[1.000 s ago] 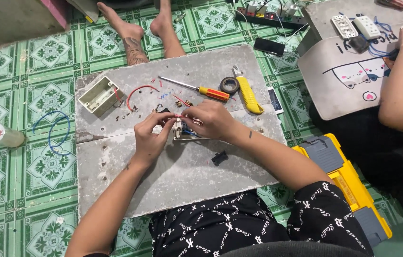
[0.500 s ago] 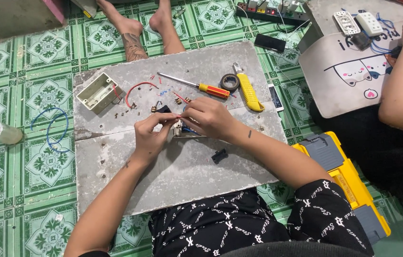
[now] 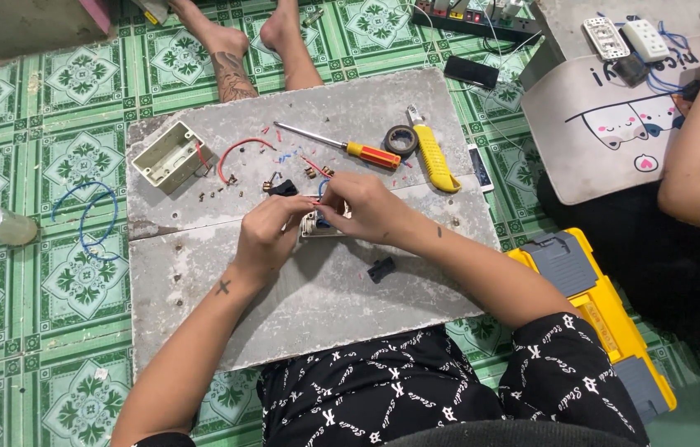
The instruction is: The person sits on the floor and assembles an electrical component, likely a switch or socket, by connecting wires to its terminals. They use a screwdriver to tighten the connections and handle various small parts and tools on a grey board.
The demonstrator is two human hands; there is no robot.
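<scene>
Working near the middle of the grey board [image 3: 317, 306], we pinch a small white switch module [image 3: 317, 225] between both hands: our left hand [image 3: 266, 236] curls closed around its near side, and our right hand [image 3: 366, 207] grips its top, fingers closed on a thin wire there. We judge it best to keep the module steady against the board and feed the wire in gently. Toward the board's far edge lie the screwdriver [image 3: 342, 146], tape roll [image 3: 401, 141] and yellow knife [image 3: 434, 159].
</scene>
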